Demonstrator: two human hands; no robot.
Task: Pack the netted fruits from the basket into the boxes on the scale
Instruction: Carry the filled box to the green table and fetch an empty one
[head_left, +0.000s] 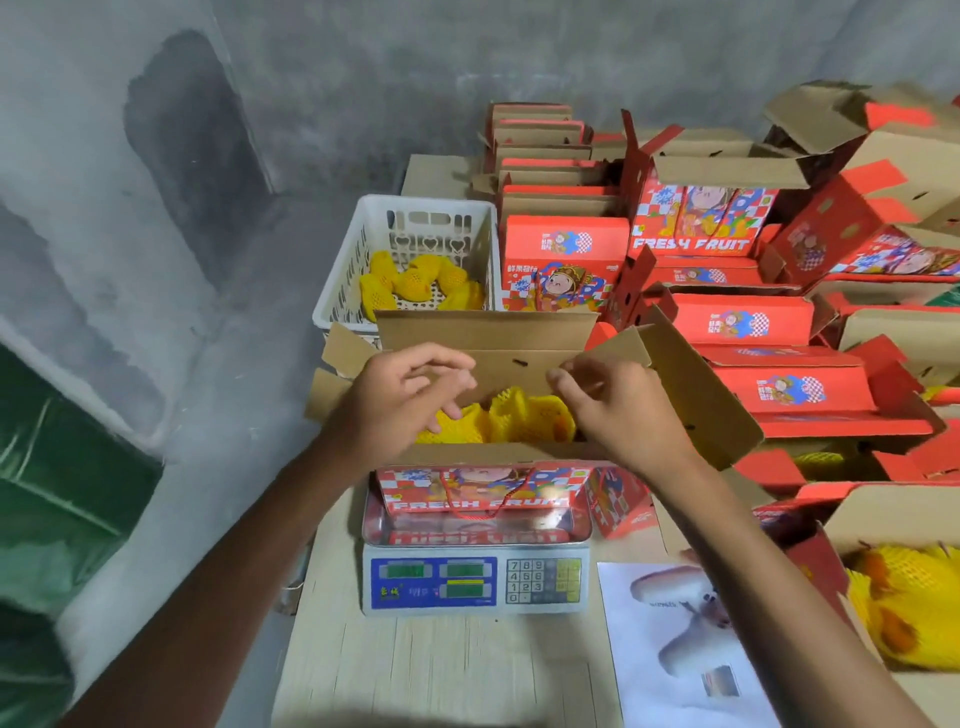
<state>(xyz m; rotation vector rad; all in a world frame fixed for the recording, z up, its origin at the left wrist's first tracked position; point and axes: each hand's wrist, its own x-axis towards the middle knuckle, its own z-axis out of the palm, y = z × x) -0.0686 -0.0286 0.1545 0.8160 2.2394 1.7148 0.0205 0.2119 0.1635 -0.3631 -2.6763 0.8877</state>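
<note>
Hiding most yellow foam-netted fruits inside open red cardboard box on silver scale: left hand loosely spread, empty; right hand pinching brown flap.

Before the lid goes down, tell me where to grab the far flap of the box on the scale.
Take the far flap by its free top edge, coming from above with one hand near each end. It stands nearly upright behind the netted fruits, so that edge is clear. Both the left hand and right hand hover just below it.
</note>
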